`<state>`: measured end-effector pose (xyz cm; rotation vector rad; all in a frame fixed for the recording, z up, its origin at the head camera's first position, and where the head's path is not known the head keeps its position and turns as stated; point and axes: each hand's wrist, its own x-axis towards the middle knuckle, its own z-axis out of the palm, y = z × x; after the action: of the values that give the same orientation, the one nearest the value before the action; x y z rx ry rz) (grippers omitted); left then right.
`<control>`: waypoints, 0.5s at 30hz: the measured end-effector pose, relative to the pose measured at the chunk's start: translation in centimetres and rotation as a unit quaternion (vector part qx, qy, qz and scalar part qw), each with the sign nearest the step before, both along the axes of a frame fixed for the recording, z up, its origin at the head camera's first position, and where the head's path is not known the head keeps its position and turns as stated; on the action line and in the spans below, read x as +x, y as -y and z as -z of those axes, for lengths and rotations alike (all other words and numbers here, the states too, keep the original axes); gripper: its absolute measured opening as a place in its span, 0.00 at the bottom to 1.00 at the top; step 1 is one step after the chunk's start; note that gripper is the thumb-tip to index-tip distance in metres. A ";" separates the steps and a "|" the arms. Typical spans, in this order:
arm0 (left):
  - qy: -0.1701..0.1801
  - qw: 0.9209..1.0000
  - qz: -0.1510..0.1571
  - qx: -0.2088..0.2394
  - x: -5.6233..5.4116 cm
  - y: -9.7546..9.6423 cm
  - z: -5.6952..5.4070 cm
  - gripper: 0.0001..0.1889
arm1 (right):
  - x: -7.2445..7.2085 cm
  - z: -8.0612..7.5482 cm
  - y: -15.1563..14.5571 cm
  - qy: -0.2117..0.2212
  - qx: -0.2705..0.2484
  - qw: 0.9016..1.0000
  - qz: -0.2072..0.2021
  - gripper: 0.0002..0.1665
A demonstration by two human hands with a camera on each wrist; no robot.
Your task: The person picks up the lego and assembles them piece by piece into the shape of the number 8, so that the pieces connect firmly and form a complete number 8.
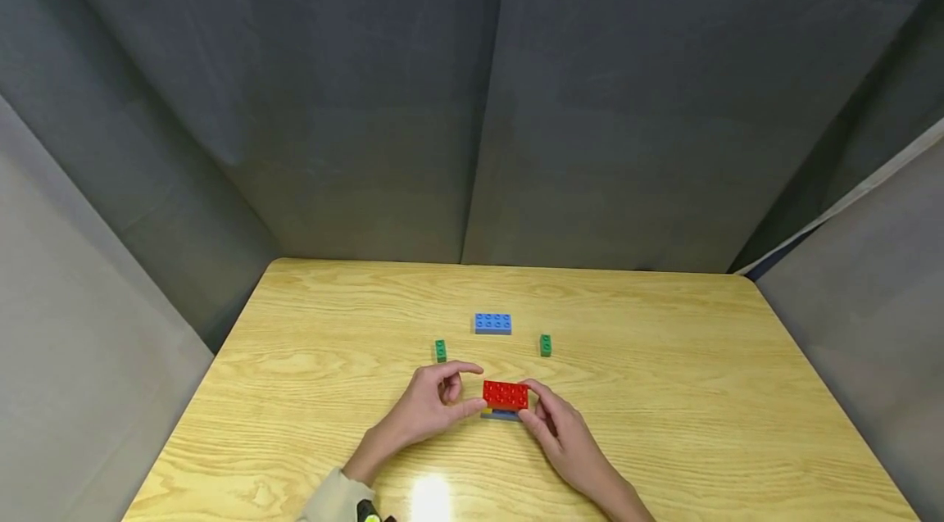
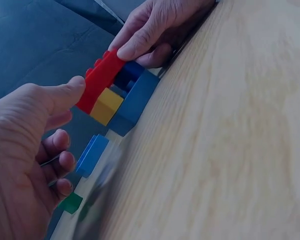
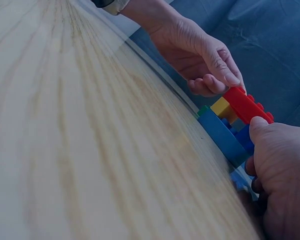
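Note:
A red brick (image 1: 505,395) lies across the top of a small stack, over a yellow brick (image 2: 107,106) at its left end and a dark blue brick (image 3: 244,138) at its right end. Beneath these is a longer blue brick (image 2: 135,104) on the table. My right hand (image 1: 566,436) pinches the red brick's right end between thumb and index finger. With its thumb tip my left hand (image 1: 430,403) touches the left end; the index finger stretches past the far corner, apart from the brick, and the other fingers hang loosely curled.
Beyond the hands on the wooden table (image 1: 332,325) lies a blue studded brick (image 1: 492,324). Small green bricks sit to either side of it, one at left (image 1: 440,351) and one at right (image 1: 546,345). Grey curtains (image 1: 369,137) stand behind the table.

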<state>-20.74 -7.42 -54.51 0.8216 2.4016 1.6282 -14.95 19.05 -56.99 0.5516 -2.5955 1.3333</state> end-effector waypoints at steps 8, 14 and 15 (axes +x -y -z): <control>-0.040 0.997 -0.071 -0.001 -0.8 0.8 0.5 0.29 | 0.1 -0.2 0.1 0.011 0.006 1.000 0.006 0.23; -0.061 0.991 -0.121 0.017 -1.4 1.5 1.4 0.30 | 0.1 -0.3 0.0 0.006 0.011 1.000 0.004 0.22; -0.066 0.989 -0.131 0.016 -1.5 1.6 1.6 0.29 | 0.1 -0.3 0.0 0.003 0.011 1.000 0.003 0.22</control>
<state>-22.26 -9.00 -56.07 0.6612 2.6793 1.7561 -14.83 19.03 -56.68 0.5427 -2.6184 1.3080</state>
